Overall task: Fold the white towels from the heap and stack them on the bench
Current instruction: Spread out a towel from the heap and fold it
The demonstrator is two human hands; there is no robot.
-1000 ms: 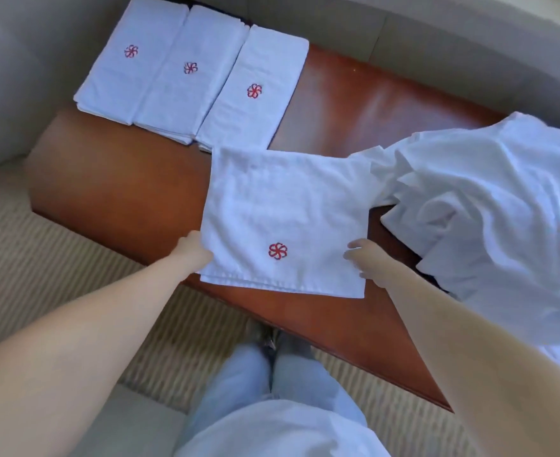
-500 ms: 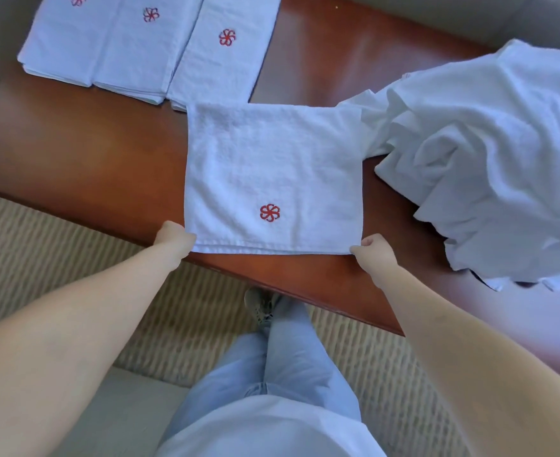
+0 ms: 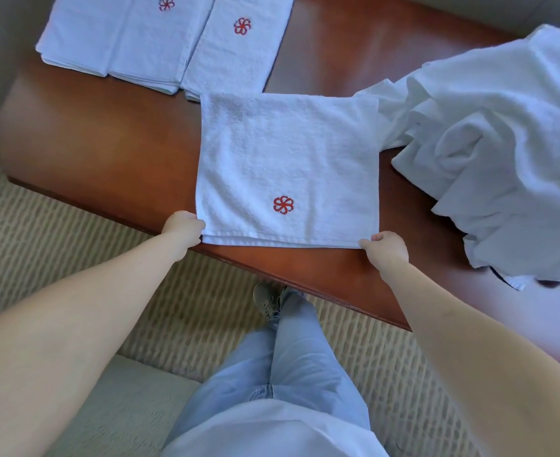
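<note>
Both hands pinch the near corners of a folded white towel [image 3: 288, 166] on the desk [image 3: 107, 143]

Left hand [image 3: 184, 227] and right hand [image 3: 385, 249] each keep a curled grip on a corner at frame centre; the heap [image 3: 503, 143] lies at right, touching the towel; three folded stacks [image 3: 159, 44] sit upper left

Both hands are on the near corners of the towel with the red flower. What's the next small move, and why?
Probably fold it in half sideways. The left hand and right hand each pinch a near corner of the towel, which lies flat on the bench, still about twice as wide as the folded towels laid out at the far end. Narrowing it would match them.
</note>
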